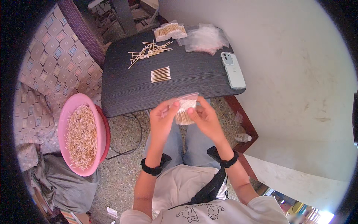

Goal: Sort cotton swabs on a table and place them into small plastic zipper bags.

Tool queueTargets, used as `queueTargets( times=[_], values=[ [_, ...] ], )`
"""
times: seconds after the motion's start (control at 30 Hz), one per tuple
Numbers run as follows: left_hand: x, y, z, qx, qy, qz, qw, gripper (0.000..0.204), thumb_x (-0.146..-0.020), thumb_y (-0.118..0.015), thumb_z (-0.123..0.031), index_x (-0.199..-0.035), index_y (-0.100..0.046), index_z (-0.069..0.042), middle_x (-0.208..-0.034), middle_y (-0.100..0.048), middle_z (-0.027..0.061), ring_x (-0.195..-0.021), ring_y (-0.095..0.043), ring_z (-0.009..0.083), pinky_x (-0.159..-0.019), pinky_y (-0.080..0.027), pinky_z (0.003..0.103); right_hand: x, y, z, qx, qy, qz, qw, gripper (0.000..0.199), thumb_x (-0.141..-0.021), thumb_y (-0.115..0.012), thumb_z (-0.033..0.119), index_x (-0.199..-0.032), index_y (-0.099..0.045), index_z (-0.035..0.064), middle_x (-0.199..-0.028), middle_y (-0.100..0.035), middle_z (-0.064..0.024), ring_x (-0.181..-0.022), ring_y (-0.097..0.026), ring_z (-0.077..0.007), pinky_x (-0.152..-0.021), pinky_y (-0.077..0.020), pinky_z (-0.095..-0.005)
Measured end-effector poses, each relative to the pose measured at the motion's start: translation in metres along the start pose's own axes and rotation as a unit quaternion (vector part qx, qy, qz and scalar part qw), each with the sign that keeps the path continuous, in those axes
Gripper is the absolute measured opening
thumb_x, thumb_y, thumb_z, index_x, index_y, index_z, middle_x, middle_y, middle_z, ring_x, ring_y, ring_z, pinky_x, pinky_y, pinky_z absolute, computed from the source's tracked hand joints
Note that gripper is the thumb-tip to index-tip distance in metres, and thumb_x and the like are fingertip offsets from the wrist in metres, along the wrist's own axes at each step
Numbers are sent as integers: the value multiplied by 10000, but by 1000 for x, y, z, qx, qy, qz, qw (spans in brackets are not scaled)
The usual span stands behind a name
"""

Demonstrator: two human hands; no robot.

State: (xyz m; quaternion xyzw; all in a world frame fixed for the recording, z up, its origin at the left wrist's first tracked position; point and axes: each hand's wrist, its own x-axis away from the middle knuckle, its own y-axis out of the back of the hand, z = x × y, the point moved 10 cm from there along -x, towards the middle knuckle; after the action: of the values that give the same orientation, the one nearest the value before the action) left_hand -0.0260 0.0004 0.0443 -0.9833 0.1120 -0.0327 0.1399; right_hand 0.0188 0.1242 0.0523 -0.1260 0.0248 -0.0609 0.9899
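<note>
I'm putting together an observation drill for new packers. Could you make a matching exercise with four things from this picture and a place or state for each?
1. Pink basin
2. Pale phone
3. Filled clear bag
4. Neat row of swabs

A. Near the right edge of the dark table, camera side up
B. Held between the left hand and right hand
C. Laid side by side mid-table
D. At the left, heaped with loose swabs

Pairs: 1-D, 2-A, 3-B, 4-C

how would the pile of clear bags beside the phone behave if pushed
The pile of clear bags would probably crease and flop, as the plastic looks thin and see-through. The bags might also slide apart, since they overlap with uneven edges.
</note>
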Motion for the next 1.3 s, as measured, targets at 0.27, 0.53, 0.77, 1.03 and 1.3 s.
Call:
queueTargets(
  times=[0.27, 0.53, 0.77, 1.03, 1.3],
  values=[
    [-4, 10, -1, -135, -37, -19, 990, 200, -854, -654, -167, -929, -690, 14, -794, -662, 21, -750, -591, 75, -684, -465, 222, -7, 7, -4, 77, -24, -18, 997, 182, -917, -554, 184, -1031, -528, 45, -788, -640, -31, -723, -596, -87, -617, -459, -230],
    [-34, 10, -41, -31, -89, 34, 995, 228, -849, -652, -137, -1023, -630, 8, -918, -648, 46, -810, -601, 89, -704, -493, 235, -46, 11, 27, 173, 127, -32, 976, 283, -892, -584, 184, -1120, -515, 33, -989, -607, -77, -900, -556, -117, -713, -462, -255],
    [-127, 83, -93, -112, -88, -77, 987, 181, -854, -655, -166, -937, -662, -5, -796, -633, 8, -684, -562, 42, -588, -437, 192, -96, 71, 5, 388, 137, -53, 910, 251, -879, -578, 141, -1108, -549, 44, -930, -604, -96, -830, -555, -199, -737, -444, -309],
    [-219, 134, -65, -51, -65, -117, 990, 286, -866, -643, -224, -1013, -602, 18, -882, -628, 27, -744, -595, 85, -663, -464, 212, -96, 50, 7, 460, 199, -9, 865, 155, -828, -589, 102, -974, -622, 62, -921, -589, -79, -848, -526, -255, -765, -423, -350],
    [-295, 139, -33, 28, -26, -56, 998, 385, -851, -646, -144, -1157, -480, 21, -1098, -567, 103, -1032, -549, 180, -870, -448, 296, -97, 52, 3, 486, 164, 6, 858, 162, -806, -603, 132, -965, -608, 100, -973, -535, -69, -921, -506, -274, -822, -417, -388]
  ],
)
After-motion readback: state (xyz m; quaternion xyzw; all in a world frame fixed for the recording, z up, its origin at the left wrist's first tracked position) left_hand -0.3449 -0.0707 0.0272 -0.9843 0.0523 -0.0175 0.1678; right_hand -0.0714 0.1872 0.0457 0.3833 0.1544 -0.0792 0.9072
